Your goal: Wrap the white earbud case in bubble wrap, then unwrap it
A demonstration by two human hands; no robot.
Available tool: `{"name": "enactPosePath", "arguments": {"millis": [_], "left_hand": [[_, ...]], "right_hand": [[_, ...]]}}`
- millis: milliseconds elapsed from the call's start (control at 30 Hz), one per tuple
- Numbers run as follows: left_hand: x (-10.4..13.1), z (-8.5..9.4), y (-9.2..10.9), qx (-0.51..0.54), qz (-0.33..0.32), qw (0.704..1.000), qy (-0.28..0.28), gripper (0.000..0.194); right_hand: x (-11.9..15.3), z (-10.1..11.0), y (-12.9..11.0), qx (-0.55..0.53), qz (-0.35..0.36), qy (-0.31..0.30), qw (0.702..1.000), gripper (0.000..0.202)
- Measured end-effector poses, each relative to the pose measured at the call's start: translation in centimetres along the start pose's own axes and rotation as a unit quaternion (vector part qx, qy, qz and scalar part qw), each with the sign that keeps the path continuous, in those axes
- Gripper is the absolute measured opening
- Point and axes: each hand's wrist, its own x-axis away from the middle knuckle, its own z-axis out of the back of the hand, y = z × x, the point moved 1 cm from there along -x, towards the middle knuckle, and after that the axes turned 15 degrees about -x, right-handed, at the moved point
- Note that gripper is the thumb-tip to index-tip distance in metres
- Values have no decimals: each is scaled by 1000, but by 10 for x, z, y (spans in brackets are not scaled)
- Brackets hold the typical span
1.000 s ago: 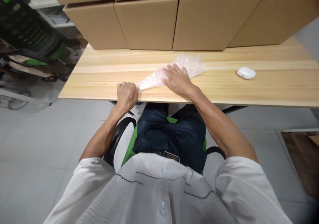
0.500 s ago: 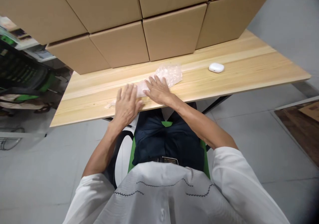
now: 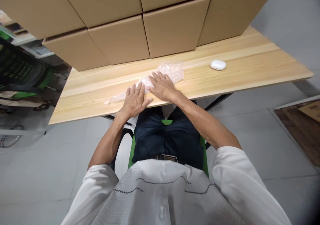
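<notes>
A: What's biggest here?

B: The cardboard boxes (image 3: 175,28), stacked along the far side of the wooden desk (image 3: 257,59).

A: And the bubble wrap (image 3: 175,72)?

B: It lies on the desk near the front edge, under both hands. Its long axis runs slantwise: the narrow end points to the person's left and slightly nearer, the wide, crumpled end to the right, towards the boxes. I can't tell if anything is inside.

A: How's the grip?

B: Open on both sides. The left hand (image 3: 134,100) and right hand (image 3: 162,87) lie palm down, fingers spread, pinching nothing.

A: How would you press it well?

B: Flat palms and even, light pressure, I'd say; one hand anchors while the other strokes outward along that axis.

A: Smallest?

B: A white earbud case (image 3: 218,65), well apart, on the right.
</notes>
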Motion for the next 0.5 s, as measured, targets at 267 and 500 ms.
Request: {"name": "enactPosePath", "arguments": {"millis": [267,500], "left_hand": [[-2,8,-5,-20,-3,1000,-5,83],[-3,6,-4,-23,6,1000,-10,83]], "right_hand": [[4,17,16,5,-14,-2,1000,85],[5,34,43,11,-28,6,1000,89]]}}
